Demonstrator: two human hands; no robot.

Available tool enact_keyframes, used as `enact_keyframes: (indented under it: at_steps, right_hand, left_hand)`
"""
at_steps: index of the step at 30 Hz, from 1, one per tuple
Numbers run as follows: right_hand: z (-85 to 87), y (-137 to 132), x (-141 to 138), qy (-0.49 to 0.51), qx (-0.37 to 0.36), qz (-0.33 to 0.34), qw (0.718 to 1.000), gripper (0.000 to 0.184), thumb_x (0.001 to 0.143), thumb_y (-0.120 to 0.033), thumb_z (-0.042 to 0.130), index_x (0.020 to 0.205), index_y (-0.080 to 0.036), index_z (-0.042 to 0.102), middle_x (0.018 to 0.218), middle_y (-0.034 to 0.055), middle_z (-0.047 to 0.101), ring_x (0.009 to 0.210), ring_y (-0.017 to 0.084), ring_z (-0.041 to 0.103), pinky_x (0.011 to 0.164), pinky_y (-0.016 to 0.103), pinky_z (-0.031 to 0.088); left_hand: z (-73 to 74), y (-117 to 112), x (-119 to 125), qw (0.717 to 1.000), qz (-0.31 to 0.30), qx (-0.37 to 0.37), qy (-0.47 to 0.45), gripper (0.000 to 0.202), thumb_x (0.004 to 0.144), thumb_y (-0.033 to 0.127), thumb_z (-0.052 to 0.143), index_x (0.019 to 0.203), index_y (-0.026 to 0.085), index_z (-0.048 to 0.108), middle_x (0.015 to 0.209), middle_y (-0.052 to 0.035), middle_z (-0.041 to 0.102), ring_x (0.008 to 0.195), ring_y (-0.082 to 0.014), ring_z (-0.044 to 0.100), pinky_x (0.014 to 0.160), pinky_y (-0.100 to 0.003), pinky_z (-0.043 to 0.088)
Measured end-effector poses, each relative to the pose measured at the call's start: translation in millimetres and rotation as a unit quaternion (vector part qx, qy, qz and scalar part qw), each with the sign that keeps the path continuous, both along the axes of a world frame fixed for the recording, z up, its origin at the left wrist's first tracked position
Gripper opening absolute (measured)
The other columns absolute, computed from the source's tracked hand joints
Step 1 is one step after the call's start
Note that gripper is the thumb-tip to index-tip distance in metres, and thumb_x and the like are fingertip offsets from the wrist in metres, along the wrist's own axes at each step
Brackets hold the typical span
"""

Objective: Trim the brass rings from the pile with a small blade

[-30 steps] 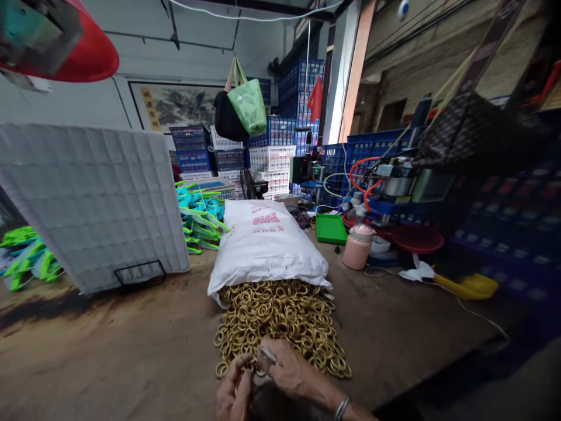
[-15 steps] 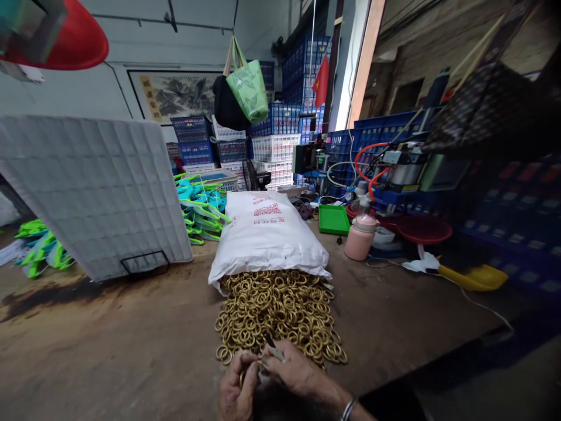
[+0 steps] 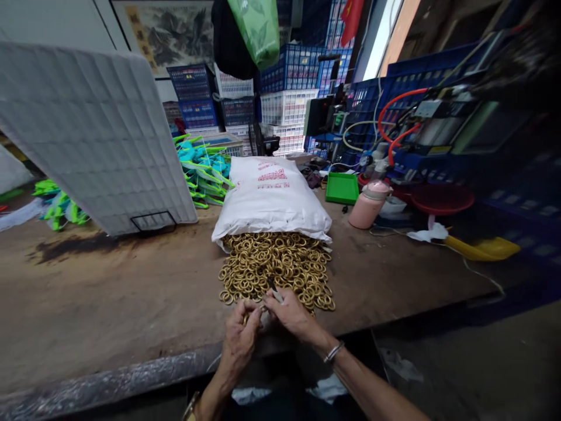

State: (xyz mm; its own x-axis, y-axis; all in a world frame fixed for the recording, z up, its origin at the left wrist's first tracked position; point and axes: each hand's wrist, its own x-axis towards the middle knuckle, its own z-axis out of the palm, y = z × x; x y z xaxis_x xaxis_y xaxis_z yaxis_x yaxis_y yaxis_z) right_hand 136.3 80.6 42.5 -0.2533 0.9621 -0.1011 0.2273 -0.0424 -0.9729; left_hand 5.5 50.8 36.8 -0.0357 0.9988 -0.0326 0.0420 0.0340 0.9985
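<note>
A heap of brass-coloured rings (image 3: 276, 266) spills from the open mouth of a white sack (image 3: 272, 196) lying on the worn wooden bench (image 3: 109, 298). Both hands meet at the near edge of the heap. My left hand (image 3: 241, 333) is closed, pinching a brass ring between thumb and fingers. My right hand (image 3: 291, 313) is closed around a small dark tool whose tip (image 3: 274, 287) points up toward the rings. A metal bracelet sits on the right wrist.
A white quilted panel (image 3: 92, 134) leans at the left on a black wire stand. Green and teal plastic pieces (image 3: 204, 172) lie behind it. A pink bottle (image 3: 370, 204), green tray (image 3: 342, 188), red bowl (image 3: 442, 199), yellow scoop (image 3: 482, 248) and machine with hoses stand right. Blue crates are stacked behind.
The view has tilted down, so the bench edge and both forearms now show. The hands stay together at the heap's near edge, still pinching the ring and the tool.
</note>
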Motion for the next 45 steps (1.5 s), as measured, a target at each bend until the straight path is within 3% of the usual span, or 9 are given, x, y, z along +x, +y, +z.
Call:
enact_keyframes:
  at_steps: [7, 12, 16, 22, 25, 29, 34, 38, 45]
  right_hand:
    - [1.6, -8, 2, -0.046, 0.05, -0.01, 0.998, 0.026, 0.078, -0.035, 0.043, 0.059, -0.017, 0.041, 0.053, -0.0069, 0.034, 0.051, 0.006, 0.03, 0.048, 0.019, 0.025]
    - [2.5, -17, 1, -0.079, 0.094, -0.006, 0.992, 0.026, 0.078, -0.033, 0.043, 0.058, -0.017, 0.039, 0.055, -0.0066, 0.033, 0.054, 0.007, 0.03, 0.049, 0.019, 0.024]
    - [4.0, -26, -1, -0.1, 0.102, -0.002, 0.99, 0.029, 0.08, -0.033, 0.041, 0.056, -0.017, 0.036, 0.055, -0.0062, 0.034, 0.054, 0.007, 0.031, 0.049, 0.019, 0.024]
    - [-5.1, -36, 1, -0.126, 0.1, -0.032, 0.987, 0.024, 0.083, -0.027, 0.038, 0.063, -0.016, 0.046, 0.056, -0.0042, 0.043, 0.053, 0.008, 0.037, 0.052, 0.02, 0.028]
    - [-10.2, -41, 5, -0.19, 0.113, -0.034, 0.975, 0.021, 0.082, -0.024, 0.038, 0.064, -0.016, 0.046, 0.058, -0.0027, 0.047, 0.055, 0.009, 0.04, 0.054, 0.02, 0.028]
    - [-12.0, -51, 7, -0.281, 0.144, 0.034, 0.948, 0.01, 0.074, -0.012, 0.041, 0.073, -0.018, 0.049, 0.062, -0.0021, 0.051, 0.057, 0.01, 0.043, 0.053, 0.021, 0.024]
    - [-12.7, -57, 7, -0.39, 0.161, 0.049, 0.905, 0.024, 0.066, -0.007, 0.041, 0.085, -0.019, 0.05, 0.07, 0.0003, 0.057, 0.064, 0.013, 0.048, 0.056, 0.024, 0.022]
    - [-12.5, -57, 6, -0.424, 0.156, 0.059, 0.89, 0.027, 0.066, -0.006, 0.041, 0.089, -0.018, 0.05, 0.075, 0.0023, 0.059, 0.068, 0.015, 0.051, 0.057, 0.025, 0.022]
    - [-8.9, -49, 19, -0.469, 0.11, -0.002, 0.876, 0.028, 0.07, -0.005, 0.038, 0.091, -0.017, 0.049, 0.078, 0.0055, 0.061, 0.068, 0.015, 0.053, 0.058, 0.025, 0.024]
  left_hand:
    - [3.6, -11, 0, 0.991, -0.045, -0.111, -0.053, 0.032, 0.072, 0.047, 0.053, 0.081, 0.017, 0.051, 0.048, 0.007, 0.045, 0.034, -0.0041, 0.029, 0.034, -0.016, 0.02]
    - [7.0, -19, 2, 0.991, -0.059, -0.107, -0.055, 0.036, 0.068, 0.051, 0.055, 0.064, 0.016, 0.046, 0.044, 0.0076, 0.041, 0.035, -0.0032, 0.028, 0.036, -0.015, 0.021]
    - [0.2, -27, -1, 0.985, -0.085, -0.127, -0.079, 0.034, 0.069, 0.049, 0.057, 0.065, 0.017, 0.046, 0.048, 0.0061, 0.045, 0.037, -0.0032, 0.031, 0.036, -0.016, 0.021]
    - [-6.1, -40, -2, 0.967, -0.115, -0.163, -0.16, 0.032, 0.074, 0.048, 0.053, 0.066, 0.017, 0.047, 0.046, 0.0075, 0.039, 0.036, -0.0034, 0.026, 0.035, -0.016, 0.016]
    - [-3.9, -43, 0, 0.966, -0.107, -0.164, -0.172, 0.031, 0.074, 0.047, 0.053, 0.067, 0.017, 0.047, 0.048, 0.0073, 0.04, 0.036, -0.0031, 0.026, 0.035, -0.016, 0.016]
    - [-3.6, -42, 2, 0.968, -0.078, -0.17, -0.165, 0.032, 0.071, 0.047, 0.056, 0.072, 0.017, 0.048, 0.055, 0.0052, 0.047, 0.038, -0.0028, 0.03, 0.036, -0.015, 0.018]
    - [-5.4, -41, 5, 0.977, -0.057, -0.161, -0.127, 0.034, 0.067, 0.049, 0.059, 0.07, 0.016, 0.049, 0.051, 0.0054, 0.047, 0.036, -0.003, 0.03, 0.036, -0.016, 0.018]
    - [-4.7, -39, 7, 0.986, -0.042, -0.132, -0.088, 0.035, 0.064, 0.049, 0.06, 0.065, 0.016, 0.049, 0.047, 0.006, 0.046, 0.036, -0.0035, 0.031, 0.036, -0.016, 0.021]
    - [1.7, -50, 3, 0.979, -0.089, -0.15, -0.108, 0.03, 0.07, 0.045, 0.058, 0.068, 0.016, 0.051, 0.048, 0.0056, 0.046, 0.033, -0.0022, 0.027, 0.034, -0.016, 0.017]
